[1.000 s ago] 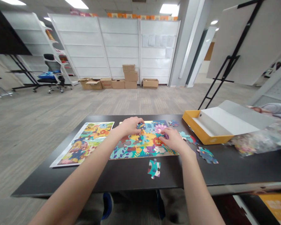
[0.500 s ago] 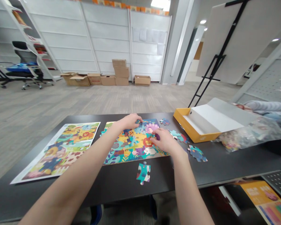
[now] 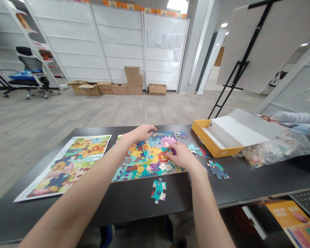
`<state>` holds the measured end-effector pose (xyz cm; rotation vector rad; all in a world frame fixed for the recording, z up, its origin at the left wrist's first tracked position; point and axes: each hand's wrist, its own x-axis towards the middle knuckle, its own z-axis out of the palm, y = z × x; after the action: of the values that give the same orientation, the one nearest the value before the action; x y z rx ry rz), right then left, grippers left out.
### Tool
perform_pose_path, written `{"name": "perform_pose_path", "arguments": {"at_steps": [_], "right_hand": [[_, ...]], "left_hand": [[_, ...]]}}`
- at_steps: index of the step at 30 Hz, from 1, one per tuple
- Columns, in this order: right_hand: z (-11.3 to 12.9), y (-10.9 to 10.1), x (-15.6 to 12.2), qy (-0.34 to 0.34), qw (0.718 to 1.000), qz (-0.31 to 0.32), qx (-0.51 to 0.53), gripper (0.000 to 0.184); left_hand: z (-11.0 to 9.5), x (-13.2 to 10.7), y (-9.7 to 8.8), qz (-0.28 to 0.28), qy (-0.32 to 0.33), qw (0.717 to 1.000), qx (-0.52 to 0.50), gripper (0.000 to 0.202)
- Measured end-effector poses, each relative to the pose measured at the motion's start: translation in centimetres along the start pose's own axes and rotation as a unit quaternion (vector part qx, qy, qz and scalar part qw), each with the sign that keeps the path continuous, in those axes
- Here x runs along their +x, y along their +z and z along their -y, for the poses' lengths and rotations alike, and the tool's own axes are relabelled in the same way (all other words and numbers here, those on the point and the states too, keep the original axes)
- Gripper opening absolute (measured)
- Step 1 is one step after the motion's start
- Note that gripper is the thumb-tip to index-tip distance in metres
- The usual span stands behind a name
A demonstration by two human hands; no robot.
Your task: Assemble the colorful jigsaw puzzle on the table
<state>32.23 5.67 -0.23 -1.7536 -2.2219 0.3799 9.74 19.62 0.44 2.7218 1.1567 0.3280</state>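
A colourful jigsaw puzzle (image 3: pixel 147 160) with animals, among them a lion, lies on the black table in front of me. Over its far edge is my left hand (image 3: pixel 144 132), its fingers stretched out and slightly bent, holding nothing that I can see. My right hand (image 3: pixel 182 155) rests at the puzzle's right side, fingers pinched round a puzzle piece that shows a dark purple patch; most of the piece is hidden. One loose teal puzzle piece (image 3: pixel 158 191) lies by the near edge. Further loose pieces (image 3: pixel 218 169) lie to the right of my right hand.
A printed picture sheet (image 3: pixel 67 165) lies left of the puzzle. On the right stand an open yellow box (image 3: pixel 217 148) and a clear plastic bag (image 3: pixel 276 150). Below the table's right edge is another yellow box (image 3: pixel 286 213). An easel (image 3: pixel 232 84) stands behind.
My left hand has lifted slightly off the puzzle's far edge and shifted a little left, uncovering more of the blue part. My right hand has hardly moved.
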Motion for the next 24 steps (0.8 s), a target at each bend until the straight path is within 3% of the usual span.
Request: {"name": "perform_pose_path", "arguments": {"at_steps": [3,10,19,24], "right_hand": [[0.1,-0.1,0.0,0.000,1.000,0.001,-0.006,0.027],[-0.5,0.1,0.2,0.000,1.000,-0.002,0.015,0.028],[0.1,-0.3,0.0,0.006,1.000,0.005,0.005,0.028],[-0.2,-0.2,0.1,0.003,1.000,0.005,0.010,0.026]], "left_hand": [[1.6,-1.1,-1.1,-0.014,-0.041,0.999,0.015,0.042],[5.8,-4.6,-2.6,0.047,-0.117,0.992,0.025,0.046],[5.6,-5.2,-1.6,0.054,-0.137,0.988,-0.045,0.055],[6.0,-5.5,-2.0,0.005,-0.114,0.993,-0.039,0.049]]}}
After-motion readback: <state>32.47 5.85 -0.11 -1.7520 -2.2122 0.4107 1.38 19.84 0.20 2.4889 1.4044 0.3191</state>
